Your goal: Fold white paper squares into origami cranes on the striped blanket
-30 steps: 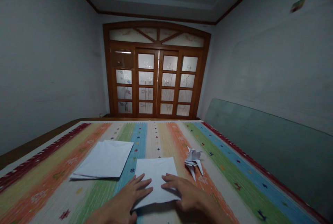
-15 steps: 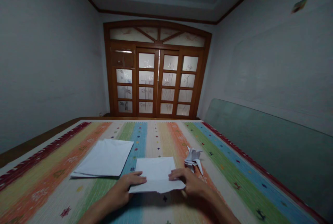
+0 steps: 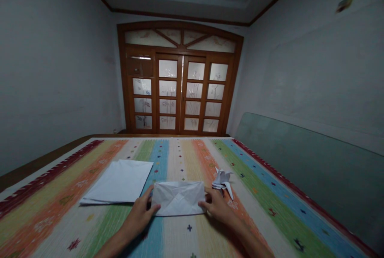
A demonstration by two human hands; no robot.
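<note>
1. While a person is working at a multicoloured striped woven mat (image 3: 180, 236), the left hand (image 3: 139, 210) and right hand (image 3: 217, 208) are bracing the short ends of a creased white rectangular paper fold (image 3: 178, 199), which is lying flat on the mat.
2. Both hands are standing apart, one at each end; the view is not showing whether either is pinching the paper or only pressing against it.
3. A white folded-paper origami figure (image 3: 222, 182) with pointed wings is sitting just beside the right hand, so a careless sideways push could be crushing or shifting it.
4. A loose stack of white paper sheets (image 3: 118, 182) is lying near the left hand, where a sweep of the wrist could be disturbing it.
5. The soft mat is offering little firm backing, and uneven pressure could be skewing the creases.
</note>
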